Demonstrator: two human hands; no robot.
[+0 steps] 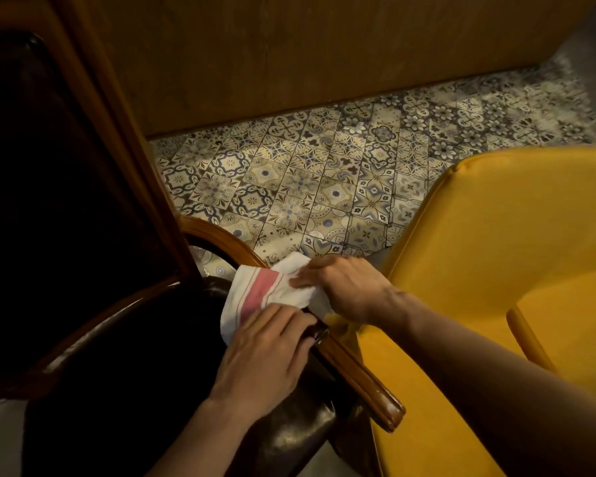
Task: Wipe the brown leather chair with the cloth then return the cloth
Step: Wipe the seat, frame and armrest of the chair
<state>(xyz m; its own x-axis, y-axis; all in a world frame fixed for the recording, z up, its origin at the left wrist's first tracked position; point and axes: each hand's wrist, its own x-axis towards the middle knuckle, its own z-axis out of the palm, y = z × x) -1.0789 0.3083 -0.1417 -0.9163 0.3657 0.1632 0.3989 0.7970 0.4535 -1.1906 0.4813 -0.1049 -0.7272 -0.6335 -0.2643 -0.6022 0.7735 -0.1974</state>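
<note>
The brown leather chair (124,366) fills the left and lower middle, with a dark seat, a tall wood-framed back and a wooden armrest (358,370) on its right side. A white cloth with a red stripe (265,287) is draped over the armrest near where it curves down. My left hand (265,359) lies on the lower end of the cloth and grips it against the armrest. My right hand (341,287) presses flat on the upper right part of the cloth, fingers pointing left.
A yellow upholstered chair (496,270) stands close on the right, almost touching the armrest. Patterned floor tiles (307,173) stretch behind both chairs to a wooden wall panel (289,56).
</note>
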